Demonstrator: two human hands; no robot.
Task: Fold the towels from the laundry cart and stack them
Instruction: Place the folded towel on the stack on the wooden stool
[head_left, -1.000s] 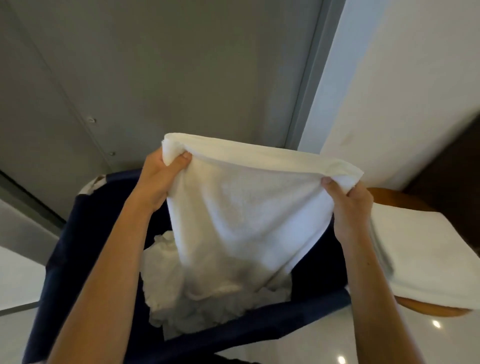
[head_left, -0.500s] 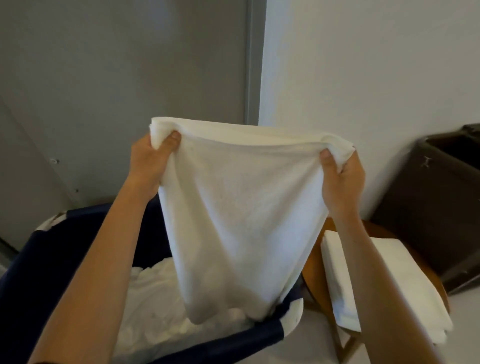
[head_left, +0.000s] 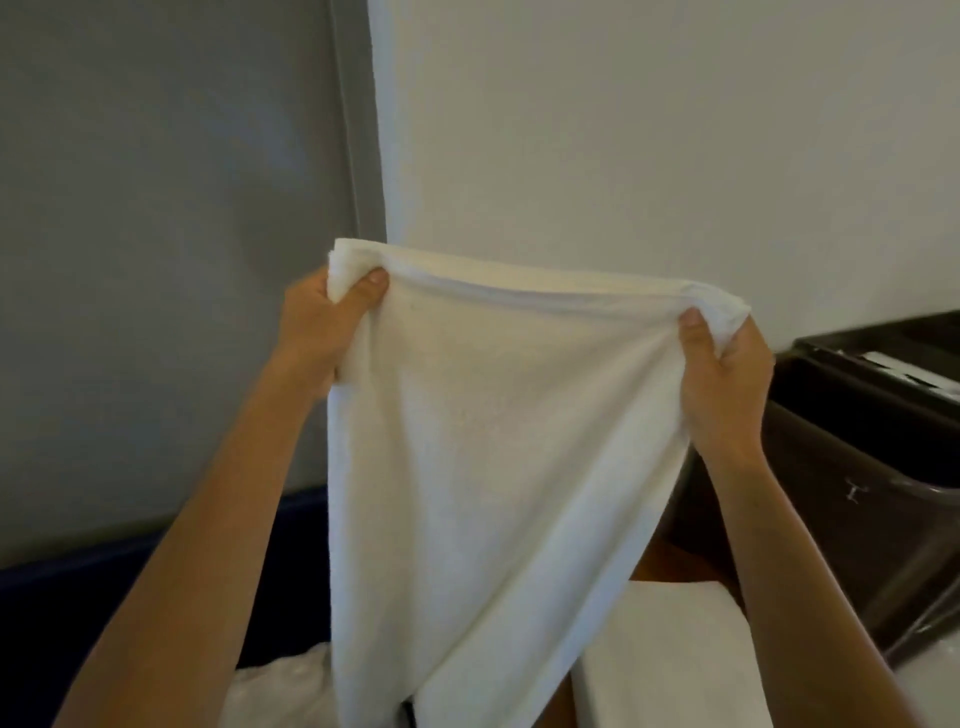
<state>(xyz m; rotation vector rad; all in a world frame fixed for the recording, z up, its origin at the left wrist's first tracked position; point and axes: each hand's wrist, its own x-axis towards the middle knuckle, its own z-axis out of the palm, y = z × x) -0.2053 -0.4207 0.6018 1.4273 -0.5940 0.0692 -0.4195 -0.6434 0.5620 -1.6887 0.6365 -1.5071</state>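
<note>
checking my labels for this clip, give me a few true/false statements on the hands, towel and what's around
1. The left hand and right hand each grip a top corner of the held towel. True.
2. The held towel lies flat on the folded stack. False: it hangs from both hands.
3. The laundry cart is red. False: its rim is dark blue.
4. A dark bin stands at the right. True.

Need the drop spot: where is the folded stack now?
Head view, lower right: the folded stack lies on a wooden seat, between the hanging towel and the dark bin.
</note>
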